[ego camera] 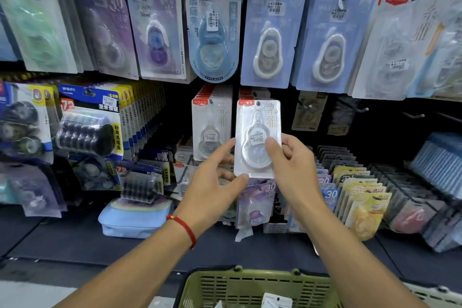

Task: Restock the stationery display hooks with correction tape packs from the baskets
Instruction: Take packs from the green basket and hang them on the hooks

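I hold a white correction tape pack (257, 130) upright in front of the display, its hang hole at the top near a hook. My right hand (291, 165) grips its right edge, thumb pressed on the clear blister. My left hand (212, 182) touches the pack's lower left corner with thumb and straight index finger. A row of identical white packs (211, 122) hangs just to the left. A green basket (250, 285) sits below at the bottom edge, with a pack (276, 301) partly visible inside.
Blue, purple and green correction tape packs (271, 35) hang on the upper row. Bare hooks (360, 109) jut out at the right. Multipacks (90, 127) hang at the left. Racks of yellow and purple packs (360, 197) and a blue pouch (135, 220) lie on the shelf.
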A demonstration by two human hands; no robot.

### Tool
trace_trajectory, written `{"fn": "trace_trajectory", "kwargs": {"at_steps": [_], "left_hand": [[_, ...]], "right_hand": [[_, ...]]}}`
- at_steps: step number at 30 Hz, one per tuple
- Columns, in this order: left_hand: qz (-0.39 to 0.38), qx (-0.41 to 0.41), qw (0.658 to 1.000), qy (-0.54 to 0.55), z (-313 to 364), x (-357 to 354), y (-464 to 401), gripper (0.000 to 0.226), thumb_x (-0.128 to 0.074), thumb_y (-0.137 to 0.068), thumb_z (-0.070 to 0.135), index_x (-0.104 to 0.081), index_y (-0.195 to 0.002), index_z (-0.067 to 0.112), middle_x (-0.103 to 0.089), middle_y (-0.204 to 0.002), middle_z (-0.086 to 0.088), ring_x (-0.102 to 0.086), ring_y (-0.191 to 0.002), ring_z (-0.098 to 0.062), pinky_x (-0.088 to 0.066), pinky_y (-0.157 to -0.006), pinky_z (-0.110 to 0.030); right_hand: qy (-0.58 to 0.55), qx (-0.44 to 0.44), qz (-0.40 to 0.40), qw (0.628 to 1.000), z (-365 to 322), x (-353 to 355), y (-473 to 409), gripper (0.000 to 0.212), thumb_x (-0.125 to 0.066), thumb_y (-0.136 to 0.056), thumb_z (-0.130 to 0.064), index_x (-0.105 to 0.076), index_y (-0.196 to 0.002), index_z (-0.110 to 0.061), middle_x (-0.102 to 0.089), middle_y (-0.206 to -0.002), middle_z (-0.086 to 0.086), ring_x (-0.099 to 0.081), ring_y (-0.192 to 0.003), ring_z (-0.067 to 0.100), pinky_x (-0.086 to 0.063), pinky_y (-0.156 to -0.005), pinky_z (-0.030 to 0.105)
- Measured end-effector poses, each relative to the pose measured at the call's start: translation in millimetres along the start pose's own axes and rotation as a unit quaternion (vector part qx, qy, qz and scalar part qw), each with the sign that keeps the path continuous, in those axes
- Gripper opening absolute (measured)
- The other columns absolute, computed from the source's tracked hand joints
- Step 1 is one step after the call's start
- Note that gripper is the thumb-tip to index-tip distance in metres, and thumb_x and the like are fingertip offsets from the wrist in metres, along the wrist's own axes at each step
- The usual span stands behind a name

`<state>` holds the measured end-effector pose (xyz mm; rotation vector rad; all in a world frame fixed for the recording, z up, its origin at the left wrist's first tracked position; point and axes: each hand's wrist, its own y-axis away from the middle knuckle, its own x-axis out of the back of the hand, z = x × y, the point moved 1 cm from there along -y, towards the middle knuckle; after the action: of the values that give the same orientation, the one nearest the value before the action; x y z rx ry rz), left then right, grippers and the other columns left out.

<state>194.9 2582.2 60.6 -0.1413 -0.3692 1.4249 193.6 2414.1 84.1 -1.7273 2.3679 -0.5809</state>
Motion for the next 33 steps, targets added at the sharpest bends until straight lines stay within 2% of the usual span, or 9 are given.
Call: {"fn": "trace_trajectory", "kwargs": {"at_steps": [3,5,7,10,13,16,18,26,33], "left_hand": [[-0.005,-0.006,1.0,-0.009,2,1,-2,0.074,-0.075,-0.094,0.017,-0.042,-0.157,0.036,-0.057,-0.124,0.01,-0.067,-0.093,-0.024,-0.063,-0.086,-0.044],[-0.022,-0.007,0.999,-0.04,1,2,-3,0.071,-0.073,-0.096,0.023,-0.04,-0.157,0.037,-0.057,-0.135,0.014,-0.066,-0.107,-0.017,-0.059,-0.097,-0.045],[-0.029,-0.026,0.988,-0.151,-3,6,-6,0.069,-0.069,-0.098,0.03,-0.037,-0.159,0.037,-0.048,-0.153,0.016,-0.05,-0.137,-0.009,-0.044,-0.117,-0.041],[-0.002,-0.08,0.946,-0.316,-9,14,-11,0.071,-0.065,-0.097,0.026,-0.034,-0.161,0.028,-0.029,-0.167,0.009,-0.022,-0.155,-0.012,-0.018,-0.125,-0.026],[0.016,-0.11,0.911,-0.397,-14,21,-21,0.075,-0.068,-0.094,0.023,-0.035,-0.161,0.021,-0.011,-0.173,0.002,-0.008,-0.158,-0.018,-0.017,-0.129,-0.037],[0.005,-0.116,0.889,-0.443,-24,20,-26,0.083,-0.068,-0.091,0.021,-0.027,-0.164,0.02,0.012,-0.174,0.001,0.004,-0.161,-0.02,-0.019,-0.129,-0.041],[-0.005,-0.105,0.878,-0.467,-32,18,-27,0.09,-0.068,-0.091,0.021,-0.018,-0.166,0.021,0.025,-0.172,0.002,0.015,-0.16,-0.019,-0.021,-0.128,-0.044],[-0.006,-0.095,0.868,-0.488,-44,21,-28,0.095,-0.068,-0.091,0.021,-0.011,-0.167,0.023,0.03,-0.17,0.002,0.02,-0.159,-0.02,-0.028,-0.125,-0.047],[0.005,-0.111,0.863,-0.493,-43,25,-27,0.089,-0.071,-0.089,0.017,-0.024,-0.165,0.019,0.015,-0.174,-0.001,0.007,-0.161,-0.024,-0.028,-0.125,-0.046]], "right_hand": [[-0.012,0.001,0.022,1.0,-4,-1,-2,0.016,-0.062,-0.104,-0.035,-0.072,-0.108,-0.022,-0.079,-0.091,0.002,-0.073,-0.087,0.029,-0.057,-0.075,0.047],[0.005,-0.005,0.026,1.0,-2,0,-7,0.018,-0.063,-0.103,-0.036,-0.073,-0.108,-0.022,-0.079,-0.089,0.0,-0.073,-0.086,0.025,-0.056,-0.07,0.041],[0.1,-0.017,0.011,0.995,5,1,-12,0.03,-0.061,-0.102,-0.044,-0.07,-0.12,-0.021,-0.078,-0.099,-0.007,-0.073,-0.091,0.017,-0.054,-0.069,0.028],[0.371,0.065,0.038,0.926,20,7,-11,0.055,-0.058,-0.103,-0.045,-0.048,-0.149,-0.016,-0.056,-0.142,0.003,-0.057,-0.124,0.024,-0.051,-0.095,0.04],[0.438,0.254,-0.005,0.862,27,-3,-10,0.047,-0.065,-0.099,-0.022,-0.054,-0.144,-0.013,-0.049,-0.151,0.009,-0.051,-0.132,0.03,-0.051,-0.1,0.049],[0.49,0.249,-0.112,0.827,42,-19,-28,0.057,-0.062,-0.1,-0.024,-0.045,-0.154,-0.017,-0.015,-0.174,0.006,-0.022,-0.158,0.028,-0.036,-0.116,0.046],[0.54,0.218,-0.121,0.804,49,-29,-42,0.062,-0.058,-0.1,-0.026,-0.036,-0.158,-0.019,0.007,-0.176,0.0,-0.005,-0.162,0.023,-0.03,-0.12,0.044],[0.574,0.163,-0.105,0.795,62,-49,-80,0.068,-0.066,-0.089,-0.014,-0.041,-0.152,-0.014,0.006,-0.174,-0.003,-0.014,-0.157,0.029,-0.048,-0.107,0.05],[0.557,0.198,-0.132,0.796,66,-39,-81,0.067,-0.066,-0.088,-0.011,-0.043,-0.15,-0.022,0.008,-0.175,-0.002,-0.024,-0.152,0.031,-0.055,-0.093,0.047]]}}
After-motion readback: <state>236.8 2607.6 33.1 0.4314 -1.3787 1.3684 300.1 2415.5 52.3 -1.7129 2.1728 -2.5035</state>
